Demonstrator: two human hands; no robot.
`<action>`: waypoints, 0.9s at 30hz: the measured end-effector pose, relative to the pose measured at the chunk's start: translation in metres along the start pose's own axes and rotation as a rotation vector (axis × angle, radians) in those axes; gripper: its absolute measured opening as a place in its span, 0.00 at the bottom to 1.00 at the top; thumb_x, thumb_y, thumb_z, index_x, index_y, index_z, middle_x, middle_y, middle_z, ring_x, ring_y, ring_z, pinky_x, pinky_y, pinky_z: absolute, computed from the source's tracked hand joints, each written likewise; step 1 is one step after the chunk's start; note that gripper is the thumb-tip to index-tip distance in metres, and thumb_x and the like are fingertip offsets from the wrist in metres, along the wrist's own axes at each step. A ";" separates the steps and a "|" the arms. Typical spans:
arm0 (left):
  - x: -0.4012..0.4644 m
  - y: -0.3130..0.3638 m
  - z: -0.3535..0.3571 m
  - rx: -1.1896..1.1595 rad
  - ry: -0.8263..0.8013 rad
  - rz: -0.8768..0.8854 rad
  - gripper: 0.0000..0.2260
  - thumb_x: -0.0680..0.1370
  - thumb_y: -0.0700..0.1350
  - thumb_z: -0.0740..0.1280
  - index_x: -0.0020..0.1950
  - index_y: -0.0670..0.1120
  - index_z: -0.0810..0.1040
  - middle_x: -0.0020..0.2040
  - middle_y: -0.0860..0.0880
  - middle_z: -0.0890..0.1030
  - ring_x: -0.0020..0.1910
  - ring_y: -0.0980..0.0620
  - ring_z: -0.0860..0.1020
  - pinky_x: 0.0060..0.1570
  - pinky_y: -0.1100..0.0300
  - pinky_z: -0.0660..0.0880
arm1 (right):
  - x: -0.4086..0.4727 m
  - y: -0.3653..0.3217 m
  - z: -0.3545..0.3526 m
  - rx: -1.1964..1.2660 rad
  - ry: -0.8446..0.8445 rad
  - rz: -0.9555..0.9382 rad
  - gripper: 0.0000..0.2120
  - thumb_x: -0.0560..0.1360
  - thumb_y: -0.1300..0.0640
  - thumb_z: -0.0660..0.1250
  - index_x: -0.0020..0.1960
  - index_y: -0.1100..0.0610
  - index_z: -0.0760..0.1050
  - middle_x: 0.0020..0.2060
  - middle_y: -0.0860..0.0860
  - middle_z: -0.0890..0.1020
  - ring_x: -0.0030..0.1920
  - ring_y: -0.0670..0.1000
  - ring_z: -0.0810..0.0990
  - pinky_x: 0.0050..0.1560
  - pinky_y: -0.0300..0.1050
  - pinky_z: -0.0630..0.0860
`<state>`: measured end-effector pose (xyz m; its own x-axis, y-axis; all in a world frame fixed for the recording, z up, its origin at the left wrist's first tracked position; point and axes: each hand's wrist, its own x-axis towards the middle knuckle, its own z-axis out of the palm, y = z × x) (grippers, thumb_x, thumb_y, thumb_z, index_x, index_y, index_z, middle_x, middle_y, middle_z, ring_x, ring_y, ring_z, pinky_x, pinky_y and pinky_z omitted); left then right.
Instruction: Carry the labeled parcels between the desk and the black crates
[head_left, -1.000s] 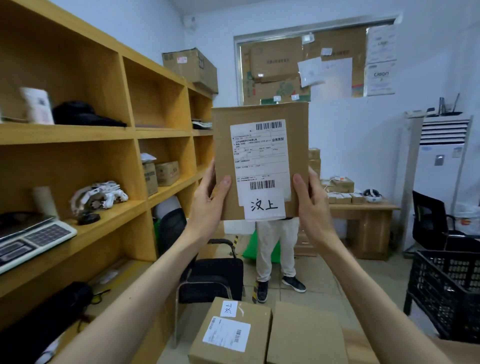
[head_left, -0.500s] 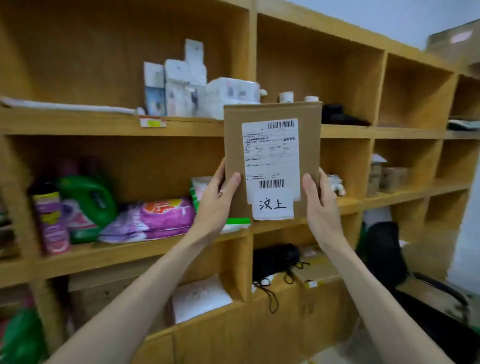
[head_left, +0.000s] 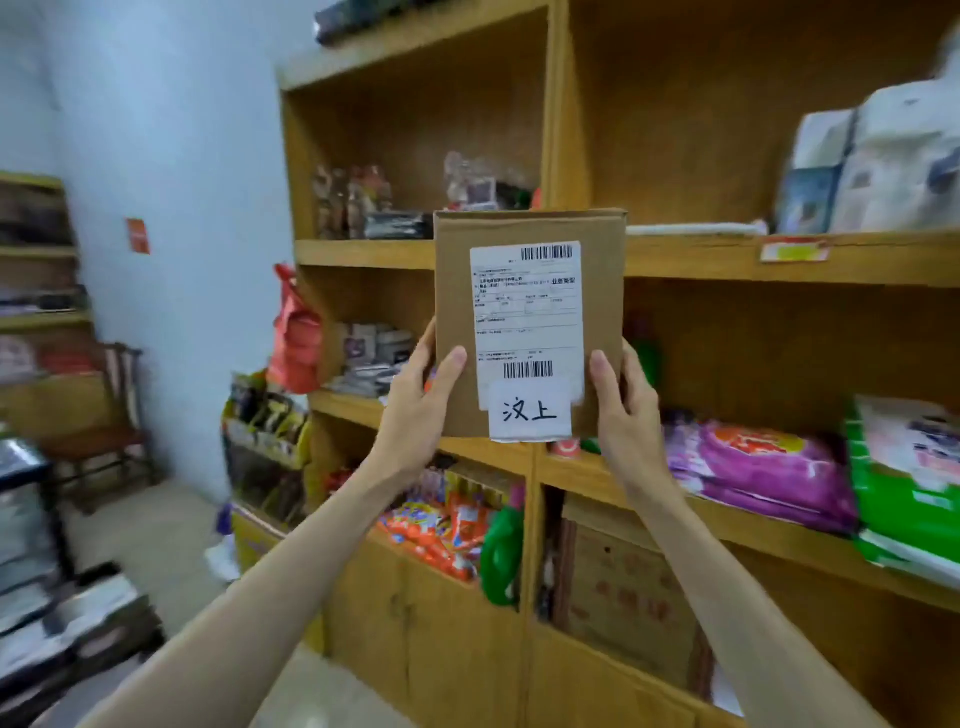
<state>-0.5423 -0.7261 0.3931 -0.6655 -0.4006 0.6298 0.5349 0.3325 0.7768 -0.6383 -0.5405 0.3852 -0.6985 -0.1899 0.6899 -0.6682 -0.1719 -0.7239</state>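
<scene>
A brown cardboard parcel (head_left: 452, 291) stands upright at chest height in front of me, its white shipping label and a handwritten slip facing me. My left hand (head_left: 415, 410) grips its lower left edge, thumb on the front face. My right hand (head_left: 623, 410) grips the lower right edge in the same way. No desk or black crate is in view.
A tall wooden shelf unit (head_left: 550, 457) stocked with snack packs, purple bags (head_left: 753, 467) and white packages fills the middle and right. A red bag (head_left: 296, 332) hangs at its left end. A wooden chair (head_left: 104, 421) stands by the white wall at left, bare floor before it.
My view has swung left along the shelves, from the desk and crate side to the shelf's left end. The parcel stays held up in both hands, unchanged.
</scene>
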 end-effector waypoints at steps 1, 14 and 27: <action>-0.006 0.002 -0.017 0.047 0.060 0.000 0.22 0.85 0.45 0.61 0.79 0.47 0.66 0.66 0.55 0.81 0.60 0.58 0.81 0.54 0.63 0.79 | 0.001 0.003 0.017 0.028 -0.037 0.010 0.29 0.81 0.40 0.60 0.78 0.51 0.63 0.70 0.46 0.75 0.71 0.45 0.72 0.72 0.55 0.69; -0.129 0.085 -0.155 0.443 0.522 -0.084 0.26 0.83 0.55 0.62 0.80 0.51 0.64 0.70 0.51 0.78 0.64 0.53 0.80 0.62 0.53 0.79 | -0.068 -0.039 0.178 0.469 -0.533 0.089 0.27 0.82 0.40 0.60 0.79 0.46 0.61 0.68 0.33 0.72 0.68 0.33 0.69 0.72 0.42 0.69; -0.216 0.135 -0.318 0.577 0.722 -0.125 0.22 0.84 0.54 0.61 0.79 0.54 0.66 0.67 0.53 0.80 0.60 0.53 0.82 0.55 0.58 0.82 | -0.152 -0.111 0.346 0.608 -0.754 0.122 0.27 0.83 0.45 0.59 0.79 0.51 0.61 0.74 0.45 0.71 0.73 0.43 0.68 0.75 0.48 0.66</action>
<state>-0.1610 -0.8667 0.3643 -0.1119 -0.8316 0.5440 0.0111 0.5464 0.8375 -0.3690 -0.8274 0.3580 -0.2659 -0.7716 0.5779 -0.2084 -0.5393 -0.8159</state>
